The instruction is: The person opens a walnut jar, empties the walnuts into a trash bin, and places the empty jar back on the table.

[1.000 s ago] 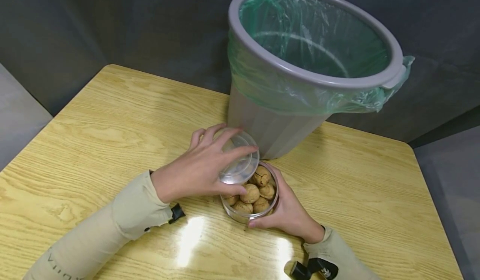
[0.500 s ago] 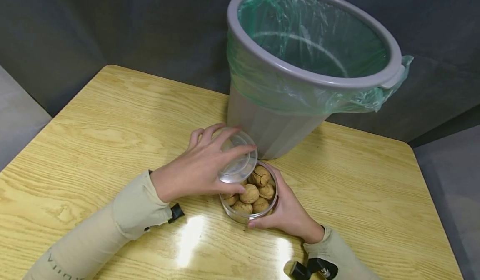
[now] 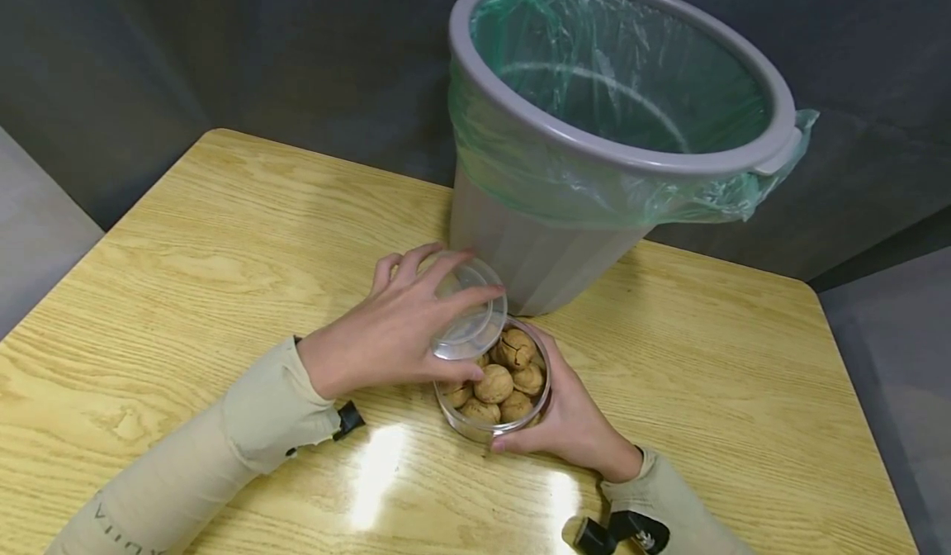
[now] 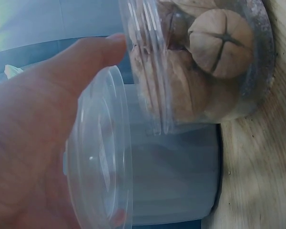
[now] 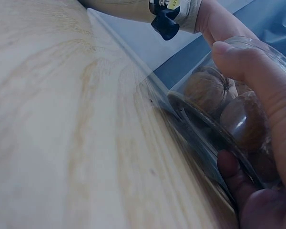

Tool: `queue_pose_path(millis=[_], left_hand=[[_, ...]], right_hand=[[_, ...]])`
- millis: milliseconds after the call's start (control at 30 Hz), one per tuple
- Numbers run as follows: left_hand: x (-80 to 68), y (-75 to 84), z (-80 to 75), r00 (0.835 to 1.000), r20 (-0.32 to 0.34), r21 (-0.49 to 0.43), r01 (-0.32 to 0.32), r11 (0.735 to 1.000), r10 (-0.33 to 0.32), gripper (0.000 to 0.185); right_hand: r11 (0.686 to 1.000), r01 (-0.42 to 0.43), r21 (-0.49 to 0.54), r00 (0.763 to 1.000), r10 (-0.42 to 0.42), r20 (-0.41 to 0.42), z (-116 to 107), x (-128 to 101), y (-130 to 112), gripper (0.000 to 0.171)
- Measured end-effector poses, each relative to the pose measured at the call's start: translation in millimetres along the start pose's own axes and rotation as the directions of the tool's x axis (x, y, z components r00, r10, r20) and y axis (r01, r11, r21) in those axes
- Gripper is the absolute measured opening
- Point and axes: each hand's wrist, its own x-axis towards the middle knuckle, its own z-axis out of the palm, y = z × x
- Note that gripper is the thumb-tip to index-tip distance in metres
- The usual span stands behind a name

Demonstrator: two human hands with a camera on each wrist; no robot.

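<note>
**Lid off the walnut jar**

We grip the clear lid (image 3: pixel 470 324) in our left hand (image 3: pixel 386 336), just above the open jar (image 3: pixel 494 390) of walnuts (image 3: pixel 496 383). Our right hand (image 3: pixel 572 419) wraps the jar on the table (image 3: pixel 223 233), beside the bin (image 3: pixel 609 134).

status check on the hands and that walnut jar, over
Left hand grips clear lid, off the jar. Right hand holds open walnut jar on table. Lined bin just behind.
</note>
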Motion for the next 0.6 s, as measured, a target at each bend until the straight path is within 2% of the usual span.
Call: queue_pose_path(millis=[600], left_hand=[[0.8, -3.8, 0.9, 1.000, 0.016, -0.010, 0.018, 1.000, -0.018, 0.082]], right_hand=[[1.000, -0.004, -0.009, 1.000, 0.004, -0.005, -0.2, 0.3, 0.3, 0.134]])
